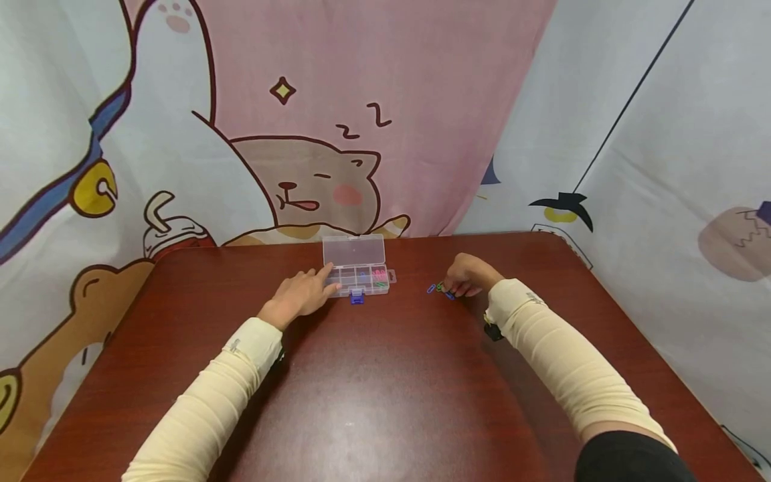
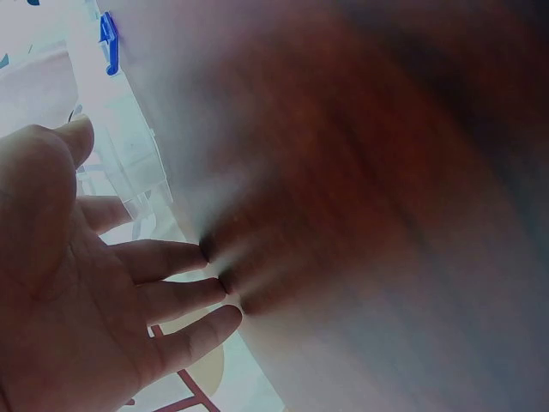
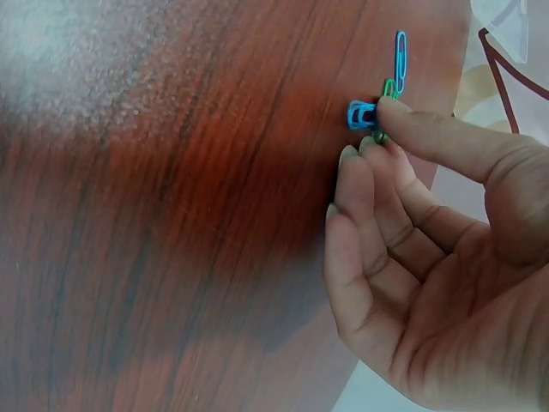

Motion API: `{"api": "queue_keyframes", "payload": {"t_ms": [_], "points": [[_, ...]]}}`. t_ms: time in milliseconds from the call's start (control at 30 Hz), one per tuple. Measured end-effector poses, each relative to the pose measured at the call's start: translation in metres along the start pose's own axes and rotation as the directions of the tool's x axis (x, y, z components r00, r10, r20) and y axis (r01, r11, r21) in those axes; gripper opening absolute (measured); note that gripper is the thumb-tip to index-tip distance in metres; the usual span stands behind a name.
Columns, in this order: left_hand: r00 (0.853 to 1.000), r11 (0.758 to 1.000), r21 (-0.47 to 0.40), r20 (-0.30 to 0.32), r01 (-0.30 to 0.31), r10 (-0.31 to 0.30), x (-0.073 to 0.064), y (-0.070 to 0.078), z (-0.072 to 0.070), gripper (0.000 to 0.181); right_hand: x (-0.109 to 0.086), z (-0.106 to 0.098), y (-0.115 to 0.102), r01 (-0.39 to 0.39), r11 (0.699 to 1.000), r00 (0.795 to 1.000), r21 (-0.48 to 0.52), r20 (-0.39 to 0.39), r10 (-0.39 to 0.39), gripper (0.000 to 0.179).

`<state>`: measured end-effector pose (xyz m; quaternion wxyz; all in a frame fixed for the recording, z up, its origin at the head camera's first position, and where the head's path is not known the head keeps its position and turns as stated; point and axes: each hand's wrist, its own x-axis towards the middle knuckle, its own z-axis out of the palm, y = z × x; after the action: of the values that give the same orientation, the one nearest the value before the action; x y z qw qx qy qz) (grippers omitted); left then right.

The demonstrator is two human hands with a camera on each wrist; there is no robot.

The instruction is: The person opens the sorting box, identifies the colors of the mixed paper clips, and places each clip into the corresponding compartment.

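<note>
A clear plastic compartment box [image 1: 351,289] lies with its lid [image 1: 354,252] raised. Pink clips [image 1: 379,274], green ones and a blue one sit in its right compartments. My left hand [image 1: 303,292] is at the box's left end, thumb and index finger on it, the other fingers spread out straight. To the right of the box, my right hand [image 1: 466,274] pinches at a green paper clip [image 3: 389,87] between thumb and fingertips. Blue clips [image 3: 361,115] lie right beside the fingertips, and one blue paper clip [image 3: 401,62] is a little farther off. The fingers partly hide this small group.
Everything rests on a reddish-brown wooden table [image 1: 361,375]. A blue latch [image 1: 357,298] sticks out from the box's front, and a hanging tab [image 1: 392,276] from its right end. Behind the table hangs a cartoon-printed cloth [image 1: 421,120].
</note>
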<state>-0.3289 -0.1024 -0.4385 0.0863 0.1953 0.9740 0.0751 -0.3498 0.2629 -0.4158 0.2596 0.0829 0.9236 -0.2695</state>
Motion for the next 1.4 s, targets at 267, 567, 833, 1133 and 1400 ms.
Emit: {"api": "queue_keyframes", "payload": {"t_ms": [267, 567, 833, 1133, 1400], "points": [[1.0, 1.0, 0.008, 0.003, -0.001, 0.001, 0.0, 0.0, 0.002, 0.068, 0.003, 0.003, 0.001, -0.013, 1.0, 1.0, -0.016, 0.003, 0.013, 0.016], [1.0, 1.0, 0.013, 0.002, -0.006, 0.006, 0.001, 0.0, 0.0, 0.067, 0.003, -0.008, -0.013, -0.006, 0.979, 0.993, 0.204, 0.115, -0.018, 0.013], [1.0, 1.0, 0.016, -0.01, -0.01, 0.01, 0.0, -0.001, 0.0, 0.067, 0.004, -0.006, -0.045, 0.04, 0.964, 0.989, 0.264, 0.127, -0.076, 0.019], [1.0, 1.0, 0.006, -0.005, -0.003, 0.004, -0.002, 0.0, 0.004, 0.068, 0.007, 0.024, -0.072, 0.075, 0.936, 0.971, 0.344, 0.188, -0.146, 0.028], [1.0, 1.0, 0.012, -0.013, -0.005, 0.005, -0.001, 0.0, 0.002, 0.067, 0.008, 0.043, -0.09, 0.103, 0.941, 0.966, 0.324, 0.193, -0.172, 0.018]]}}
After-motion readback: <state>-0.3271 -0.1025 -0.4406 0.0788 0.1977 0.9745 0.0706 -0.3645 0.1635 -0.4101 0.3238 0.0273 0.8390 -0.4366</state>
